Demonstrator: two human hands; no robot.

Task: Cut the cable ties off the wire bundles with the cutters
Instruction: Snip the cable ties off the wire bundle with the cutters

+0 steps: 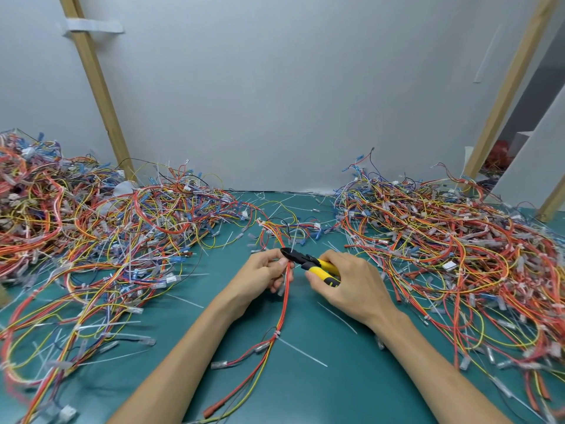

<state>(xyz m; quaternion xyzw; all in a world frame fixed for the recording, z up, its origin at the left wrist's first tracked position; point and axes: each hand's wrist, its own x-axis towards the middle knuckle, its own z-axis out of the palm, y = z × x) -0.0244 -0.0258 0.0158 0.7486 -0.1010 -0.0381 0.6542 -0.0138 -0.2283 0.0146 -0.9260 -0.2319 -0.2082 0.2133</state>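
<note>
A teal counter (336, 393) carries a thin red-and-yellow wire bundle (282, 304) running away from the viewer, with a white cable tie (276, 334) cinched round its near part. Farther up, the left hand (266, 269) pinches the bundle. The right hand (345, 283) grips yellow-handled cutters (308, 261), their black tip at the wires just above the left fingers. Beyond lie a left wire pile (107, 240) and a right wire pile (458, 240), against a grey wall (275, 102).

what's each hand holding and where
The left hand pinches the red-and-yellow wire bundle beside the blades; right hand grips the black cutters by their yellow handles.
</note>
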